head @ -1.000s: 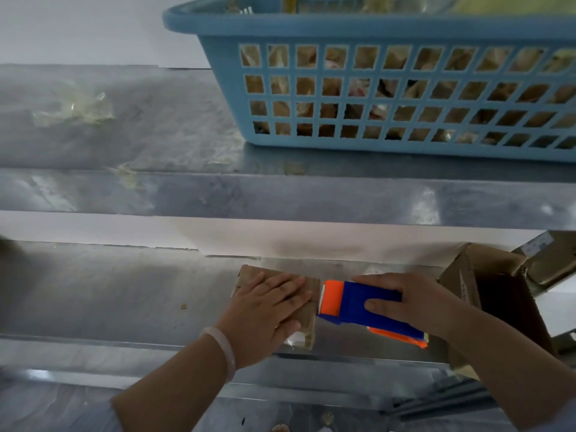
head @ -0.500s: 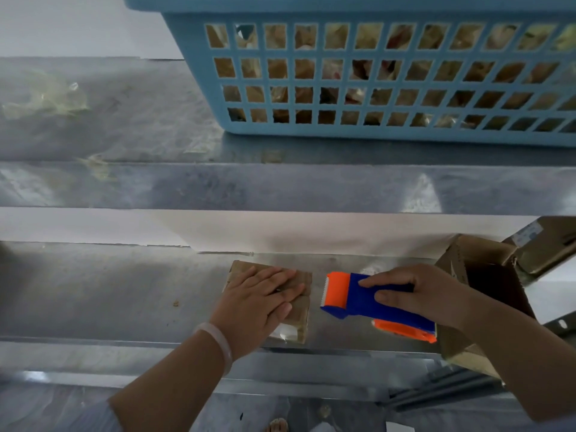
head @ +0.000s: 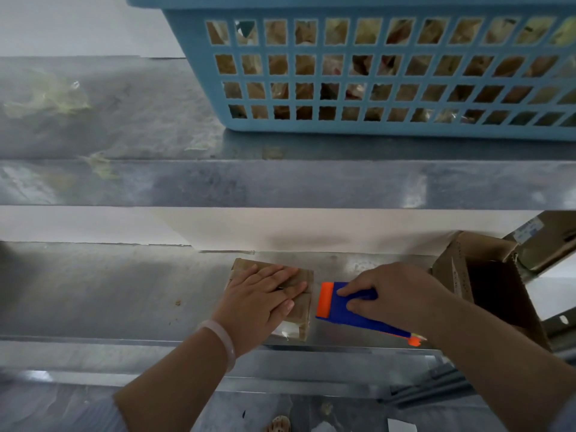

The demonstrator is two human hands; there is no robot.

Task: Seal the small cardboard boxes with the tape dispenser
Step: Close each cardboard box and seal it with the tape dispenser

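I've got the left hand (head: 266, 302) flat, fingers straight, pressing the small brown cardboard box (head: 304, 310) at lower centre on the metal shelf (head: 109, 294). The right hand (head: 394, 296) grips the blue-and-orange plastic tape dispenser (head: 335, 308) just right of it.

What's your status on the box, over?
Left hand flat on small box. Right hand grips tape dispenser, just right of box. Nothing between them.
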